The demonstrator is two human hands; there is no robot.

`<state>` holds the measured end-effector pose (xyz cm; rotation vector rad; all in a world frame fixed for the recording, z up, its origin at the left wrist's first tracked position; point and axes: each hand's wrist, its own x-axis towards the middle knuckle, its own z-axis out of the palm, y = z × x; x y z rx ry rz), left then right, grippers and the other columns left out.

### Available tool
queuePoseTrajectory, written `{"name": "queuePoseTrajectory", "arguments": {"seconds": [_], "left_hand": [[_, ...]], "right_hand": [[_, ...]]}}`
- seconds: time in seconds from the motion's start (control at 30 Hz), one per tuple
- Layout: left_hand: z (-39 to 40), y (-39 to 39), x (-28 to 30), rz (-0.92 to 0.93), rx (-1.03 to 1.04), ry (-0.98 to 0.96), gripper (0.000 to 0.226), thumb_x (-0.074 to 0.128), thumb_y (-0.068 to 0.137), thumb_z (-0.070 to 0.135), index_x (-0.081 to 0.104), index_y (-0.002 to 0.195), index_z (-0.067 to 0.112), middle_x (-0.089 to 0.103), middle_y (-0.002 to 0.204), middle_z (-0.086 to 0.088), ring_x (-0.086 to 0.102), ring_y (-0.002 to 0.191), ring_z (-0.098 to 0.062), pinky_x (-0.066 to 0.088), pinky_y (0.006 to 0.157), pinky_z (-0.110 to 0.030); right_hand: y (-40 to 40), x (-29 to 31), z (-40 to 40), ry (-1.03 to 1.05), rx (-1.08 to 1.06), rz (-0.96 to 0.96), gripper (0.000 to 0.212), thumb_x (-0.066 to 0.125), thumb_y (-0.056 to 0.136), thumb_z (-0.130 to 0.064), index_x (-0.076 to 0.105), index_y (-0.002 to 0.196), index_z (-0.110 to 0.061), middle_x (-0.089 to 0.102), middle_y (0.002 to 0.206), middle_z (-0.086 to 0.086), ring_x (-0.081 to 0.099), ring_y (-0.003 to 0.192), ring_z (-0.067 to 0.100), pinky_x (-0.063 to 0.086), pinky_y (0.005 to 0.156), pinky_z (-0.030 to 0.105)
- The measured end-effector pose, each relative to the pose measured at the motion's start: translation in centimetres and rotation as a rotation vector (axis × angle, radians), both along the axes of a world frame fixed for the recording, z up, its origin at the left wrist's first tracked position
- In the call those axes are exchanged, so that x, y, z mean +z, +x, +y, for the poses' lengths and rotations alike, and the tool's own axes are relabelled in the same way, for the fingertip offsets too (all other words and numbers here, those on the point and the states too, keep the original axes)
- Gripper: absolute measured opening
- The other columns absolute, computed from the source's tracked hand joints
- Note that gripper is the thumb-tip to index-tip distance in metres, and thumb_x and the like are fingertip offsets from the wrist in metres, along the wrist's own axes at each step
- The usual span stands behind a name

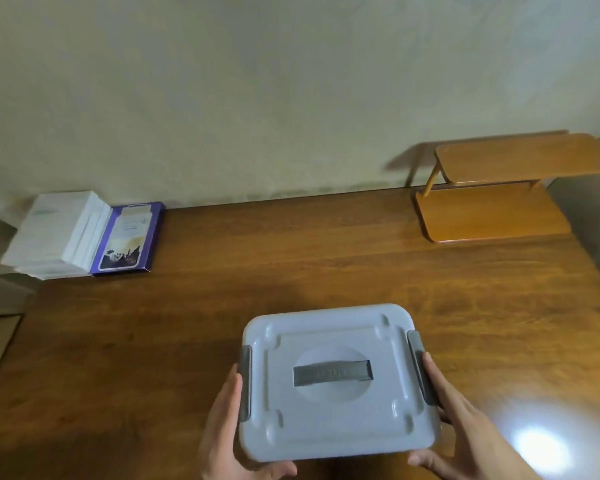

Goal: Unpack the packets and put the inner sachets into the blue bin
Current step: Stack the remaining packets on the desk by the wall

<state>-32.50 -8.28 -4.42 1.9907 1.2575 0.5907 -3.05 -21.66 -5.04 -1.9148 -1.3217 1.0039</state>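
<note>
Both hands held the blue bin [336, 386] at the near edge of the tabletop [187, 341], at about six o'clock in the view. On the left, the left hand [229, 431] lay along the bin's left side with its fingers reaching up beside the grey left latch [245, 382] and its thumb curled under the near left corner, gripping the bin. The bin's pale blue lid was on, with a grey handle [332, 372] lying flat in a round recess at its middle. On the right, the right hand [465, 427] gripped the opposite side, fingers stretched along the grey right latch [420, 368] and thumb tucked at the near right corner.

Well apart from the bin, at about ten o'clock, a stack of white packets [54, 233] sat at the far left corner of the tabletop against the wall [257, 98], and a purple packet [129, 237] lay flat just beside it on its right, touching or nearly so. At about two o'clock, a small two-tier wooden shelf [499, 188] stood on the far right of the tabletop near the wall. A bright glare spot [541, 448] showed on the wood at about four o'clock, just right of the right hand.
</note>
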Motion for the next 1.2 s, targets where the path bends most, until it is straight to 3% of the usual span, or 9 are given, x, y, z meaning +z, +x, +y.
{"name": "queuePoseTrajectory", "arguments": {"seconds": [0.07,0.17,0.23,0.33,0.43,0.6,0.83,1.07,1.2], "left_hand": [[2.4,0.3,-1.3,0.083,0.075,0.011,0.109,0.065,0.069,0.078,0.048,0.137,-0.006,0.052,0.142,-0.015,0.047,0.133,-0.022,0.047,0.101,-0.041],[6.4,2.2,-1.4,0.087,0.150,0.096,0.104,0.069,0.067,0.073,0.051,0.137,-0.001,0.054,0.141,-0.010,0.051,0.129,-0.024,0.047,0.101,-0.034],[9.4,3.9,-0.5,0.100,0.184,0.120,0.101,0.077,0.058,0.059,0.047,0.142,0.011,0.046,0.144,0.002,0.048,0.128,-0.018,0.043,0.100,-0.032],[13.9,6.4,0.3,0.114,0.233,0.008,0.104,0.085,0.062,0.042,0.034,0.150,0.021,0.038,0.148,0.011,0.041,0.135,-0.015,0.034,0.104,-0.031],[18.1,8.4,1.3,0.079,0.257,-0.094,0.103,0.087,0.068,0.031,0.029,0.153,0.020,0.035,0.156,0.004,0.036,0.141,-0.018,0.033,0.111,-0.034],[23.6,10.5,2.0,0.005,0.221,-0.160,0.102,0.088,0.068,0.025,0.030,0.152,0.018,0.039,0.153,-0.001,0.037,0.140,-0.020,0.034,0.112,-0.035],[26.7,12.0,1.4,-0.052,0.219,-0.180,0.102,0.089,0.067,0.027,0.032,0.152,0.020,0.046,0.148,-0.002,0.044,0.134,-0.023,0.041,0.108,-0.039],[27.7,12.4,1.2,-0.041,0.230,-0.193,0.102,0.089,0.067,0.027,0.031,0.152,0.022,0.048,0.145,-0.003,0.047,0.131,-0.025,0.043,0.104,-0.040],[28.3,12.4,1.1,0.000,0.216,-0.192,0.103,0.088,0.068,0.030,0.029,0.153,0.023,0.049,0.145,-0.002,0.048,0.130,-0.026,0.044,0.101,-0.040]], "right_hand": [[0.6,0.3,3.0,0.022,-0.024,0.050,0.117,0.071,0.056,-0.081,-0.004,0.143,-0.061,0.010,0.148,-0.047,0.032,0.131,-0.020,0.049,0.093,0.012],[1.8,0.9,8.3,0.046,-0.029,0.074,0.111,0.072,0.062,-0.076,0.000,0.145,-0.061,0.016,0.143,-0.052,0.029,0.132,-0.019,0.052,0.086,0.013],[2.6,1.1,11.9,0.069,-0.016,0.067,0.106,0.066,0.069,-0.075,-0.001,0.148,-0.053,0.019,0.142,-0.051,0.025,0.133,-0.020,0.045,0.098,0.013],[3.8,1.1,16.9,0.051,-0.030,0.039,0.101,0.065,0.077,-0.061,-0.005,0.149,-0.050,0.024,0.151,-0.032,0.031,0.138,-0.005,0.038,0.112,0.034],[5.1,1.0,21.2,0.030,-0.040,-0.003,0.100,0.068,0.086,-0.039,-0.008,0.150,-0.051,0.023,0.154,-0.018,0.039,0.138,0.016,0.052,0.097,0.049],[6.3,1.1,26.2,-0.013,-0.083,-0.005,0.096,0.061,0.094,-0.025,-0.014,0.150,-0.046,0.023,0.147,-0.013,0.048,0.120,0.018,0.062,0.069,0.033],[6.8,1.3,29.4,-0.060,-0.147,0.009,0.094,0.058,0.095,-0.020,-0.013,0.148,-0.052,0.024,0.149,-0.009,0.048,0.123,0.023,0.063,0.066,0.036],[6.5,2.0,30.2,-0.054,-0.156,-0.035,0.090,0.054,0.098,-0.018,-0.014,0.151,-0.042,0.024,0.154,-0.002,0.040,0.129,0.011,0.038,0.108,0.031],[5.9,2.4,30.4,-0.084,-0.164,-0.118,0.090,0.055,0.098,-0.022,-0.016,0.151,-0.039,0.027,0.153,0.000,0.043,0.132,0.016,0.037,0.110,0.038]]}}
